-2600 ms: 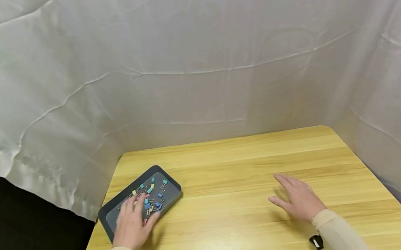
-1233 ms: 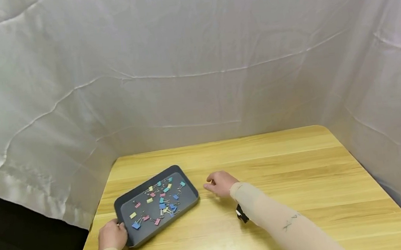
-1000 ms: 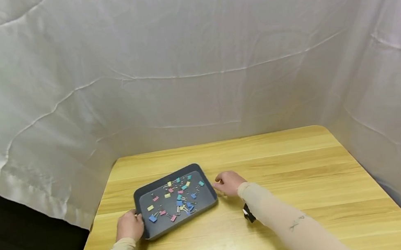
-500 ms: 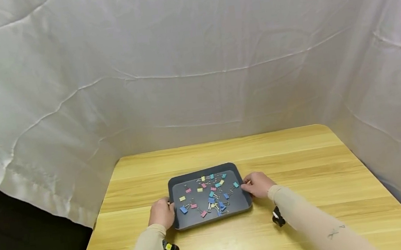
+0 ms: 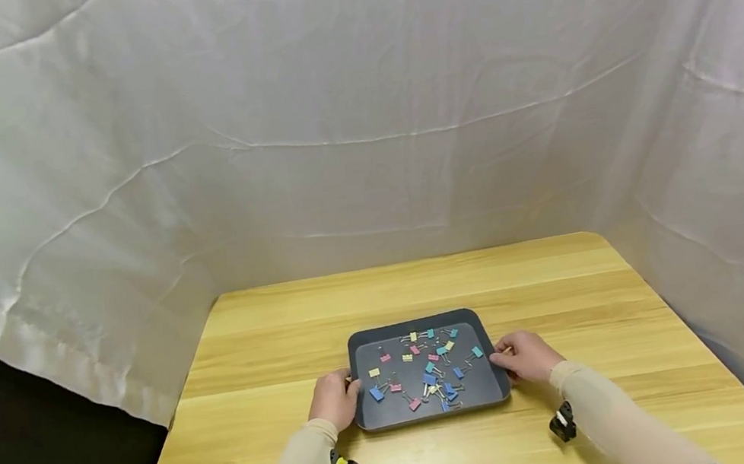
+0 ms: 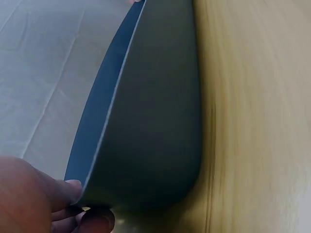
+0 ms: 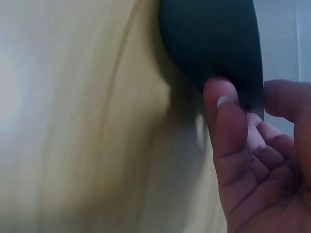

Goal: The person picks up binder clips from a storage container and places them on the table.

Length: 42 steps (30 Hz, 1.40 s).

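A dark grey rectangular tray (image 5: pixel 393 418) sits near the middle of the wooden table, its long side almost level with the front. Scattered on its floor are several small binder clips (image 5: pixel 429 379) in blue, teal, yellow and pink. My left hand (image 5: pixel 333 400) grips the tray's left wall; in the left wrist view its thumb (image 6: pixel 73 187) lies at the rim and the fingers curl beneath. At the right wall, my right hand (image 5: pixel 528 356) pinches the rim, with the thumb inside and curled fingers (image 7: pixel 231 126) against the outer side.
The light wooden table (image 5: pixel 272 320) stretches out around the tray on all sides. Behind and to both sides hang pale grey curtains (image 5: pixel 367 186). A black area (image 5: pixel 38 446) lies beyond the table's left edge.
The tray has travelled from the left side to the middle and turned nearly straight. My left hand went from over the clips to its left wall; my right hand came to its right wall.
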### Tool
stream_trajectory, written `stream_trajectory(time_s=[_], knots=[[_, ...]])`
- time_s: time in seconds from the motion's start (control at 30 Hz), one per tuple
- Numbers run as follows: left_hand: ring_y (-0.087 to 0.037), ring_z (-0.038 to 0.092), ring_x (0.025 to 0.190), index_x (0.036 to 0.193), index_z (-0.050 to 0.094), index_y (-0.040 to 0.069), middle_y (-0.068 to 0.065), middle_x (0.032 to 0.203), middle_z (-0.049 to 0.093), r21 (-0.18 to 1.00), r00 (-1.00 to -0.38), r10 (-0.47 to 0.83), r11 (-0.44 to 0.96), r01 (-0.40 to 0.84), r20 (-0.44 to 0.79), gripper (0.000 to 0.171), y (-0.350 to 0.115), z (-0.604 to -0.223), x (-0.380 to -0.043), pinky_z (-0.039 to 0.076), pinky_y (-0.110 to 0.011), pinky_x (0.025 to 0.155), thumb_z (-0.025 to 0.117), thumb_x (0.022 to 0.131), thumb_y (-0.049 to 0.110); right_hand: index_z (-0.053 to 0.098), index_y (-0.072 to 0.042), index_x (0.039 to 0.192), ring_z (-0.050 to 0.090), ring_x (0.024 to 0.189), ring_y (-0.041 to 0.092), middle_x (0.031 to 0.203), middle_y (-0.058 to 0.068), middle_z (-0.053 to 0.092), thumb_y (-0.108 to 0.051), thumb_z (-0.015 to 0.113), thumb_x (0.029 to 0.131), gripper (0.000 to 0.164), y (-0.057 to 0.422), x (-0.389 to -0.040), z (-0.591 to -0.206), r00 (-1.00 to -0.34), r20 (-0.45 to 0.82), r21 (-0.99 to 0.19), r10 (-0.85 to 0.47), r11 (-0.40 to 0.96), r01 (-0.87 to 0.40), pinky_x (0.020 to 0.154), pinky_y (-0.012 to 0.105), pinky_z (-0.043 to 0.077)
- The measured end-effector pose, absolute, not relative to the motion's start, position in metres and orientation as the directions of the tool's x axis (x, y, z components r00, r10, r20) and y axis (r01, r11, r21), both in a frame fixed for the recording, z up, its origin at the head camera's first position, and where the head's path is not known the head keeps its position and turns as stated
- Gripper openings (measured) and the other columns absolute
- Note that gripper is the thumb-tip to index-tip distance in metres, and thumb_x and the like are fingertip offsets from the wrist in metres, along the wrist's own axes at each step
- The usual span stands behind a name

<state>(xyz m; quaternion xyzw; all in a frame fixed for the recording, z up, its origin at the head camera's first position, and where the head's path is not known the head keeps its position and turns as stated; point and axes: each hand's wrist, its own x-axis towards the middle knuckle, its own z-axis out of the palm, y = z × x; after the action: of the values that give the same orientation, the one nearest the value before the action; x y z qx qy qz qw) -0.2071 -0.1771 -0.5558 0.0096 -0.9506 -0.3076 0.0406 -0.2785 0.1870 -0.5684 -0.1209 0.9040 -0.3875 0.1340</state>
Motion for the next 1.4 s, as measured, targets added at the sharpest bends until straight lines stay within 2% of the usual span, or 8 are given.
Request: stream_trajectory(time_s=[0.13,0.3,0.5,0.9,1.13,1.4], knots=[[-0.016,0.061,0.075,0.113,0.066,-0.006,-0.011,0.088,0.069,0.596,-0.996,-0.043,0.803,0.015,0.083,0.027,-0.174,-0.558,-0.208,0.052,-0.032,0.065,0.065,0.091,0.009,0.067,0.001,0.101,0.058,0.053,0.016,0.062,0.003,0.060,-0.017,0.064,0.093,0.020,0.193,-0.279,-0.573,-0.929,-0.161,-0.779,-0.334,0.621,-0.088,0.049,0.029,0.049],[-0.013,0.059,0.069,0.110,0.068,-0.005,-0.006,0.080,0.067,0.599,-0.995,-0.065,0.800,-0.004,0.081,0.025,-0.175,-0.560,-0.207,0.050,-0.028,0.060,0.067,0.089,0.009,0.064,0.002,0.100,0.059,0.054,0.016,0.063,0.004,0.061,-0.017,0.064,0.093,0.020,0.196,-0.280,-0.578,-0.915,-0.180,-0.812,-0.361,0.579,-0.069,0.050,0.031,0.051],[-0.009,0.054,0.062,0.108,0.069,-0.003,0.001,0.073,0.064,0.621,-0.993,-0.085,0.784,-0.017,0.080,0.023,-0.179,-0.561,-0.206,0.046,-0.024,0.054,0.068,0.089,0.010,0.064,0.001,0.098,0.057,0.051,0.016,0.060,0.003,0.060,-0.018,0.063,0.094,0.019,0.195,-0.282,-0.578,-0.900,-0.162,-0.821,-0.404,0.561,-0.104,0.047,0.030,0.049],[-0.009,0.051,0.060,0.111,0.068,-0.003,0.002,0.070,0.059,0.646,-0.993,-0.103,0.762,-0.047,0.049,0.026,-0.178,-0.560,-0.205,0.044,-0.024,0.053,0.068,0.089,0.011,0.063,0.000,0.092,0.058,0.052,0.016,0.061,0.004,0.059,-0.016,0.065,0.091,0.017,0.197,-0.283,-0.571,-0.876,-0.153,-0.833,-0.457,0.536,-0.134,0.047,0.030,0.050],[-0.009,0.049,0.061,0.111,0.069,-0.001,0.003,0.072,0.058,0.648,-0.986,-0.136,0.760,-0.044,0.092,0.027,-0.179,-0.562,-0.201,0.043,-0.024,0.055,0.067,0.090,0.016,0.067,-0.002,0.094,0.058,0.060,0.013,0.067,0.000,0.058,-0.022,0.067,0.090,0.020,0.202,-0.295,-0.568,-0.894,-0.102,-0.785,-0.437,0.587,-0.198,0.056,0.026,0.049],[-0.008,0.048,0.058,0.108,0.070,-0.002,0.004,0.069,0.056,0.672,-0.984,-0.146,0.740,-0.040,0.103,0.023,-0.180,-0.558,-0.200,0.041,-0.022,0.052,0.067,0.088,0.009,0.068,-0.003,0.104,0.055,0.076,0.012,0.084,-0.002,0.062,-0.022,0.068,0.089,0.024,0.190,-0.316,-0.543,-0.927,0.009,-0.692,-0.375,0.667,-0.276,0.070,0.030,0.049]])
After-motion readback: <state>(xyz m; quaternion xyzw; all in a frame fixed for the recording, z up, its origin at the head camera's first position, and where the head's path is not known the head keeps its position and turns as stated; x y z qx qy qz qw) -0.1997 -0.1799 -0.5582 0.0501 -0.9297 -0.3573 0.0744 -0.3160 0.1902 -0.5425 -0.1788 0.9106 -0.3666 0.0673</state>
